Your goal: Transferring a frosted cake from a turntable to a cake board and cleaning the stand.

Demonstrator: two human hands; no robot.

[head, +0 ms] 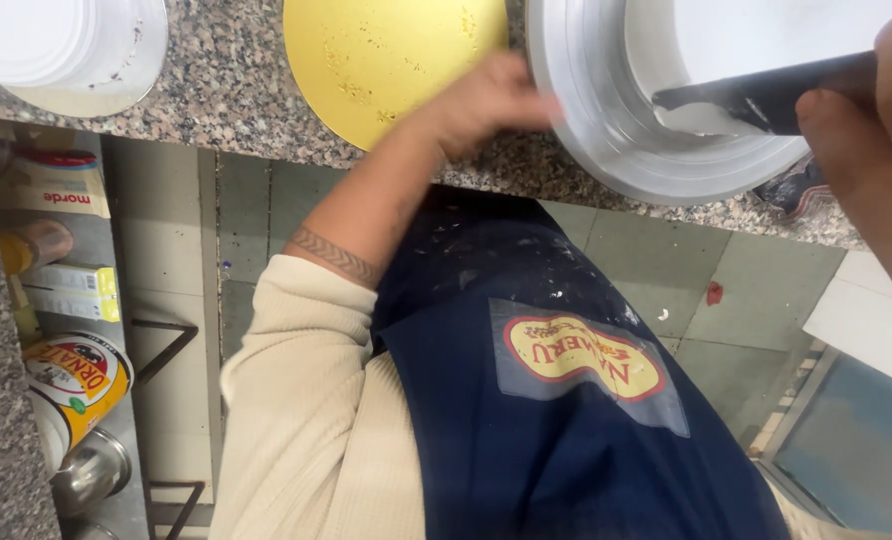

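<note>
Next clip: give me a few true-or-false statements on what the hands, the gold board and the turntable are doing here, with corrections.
1. The left hand rests against the rim of the metal turntable. True.
2. The right hand holds a whisk. False: it holds a flat dark scraper against the white cake.
3. The gold board lies on the granite counter. True.
4. The gold board carries a cake. False: it bears only crumbs.
5. The apron is white. False: it is dark blue with pale spatters.
</note>
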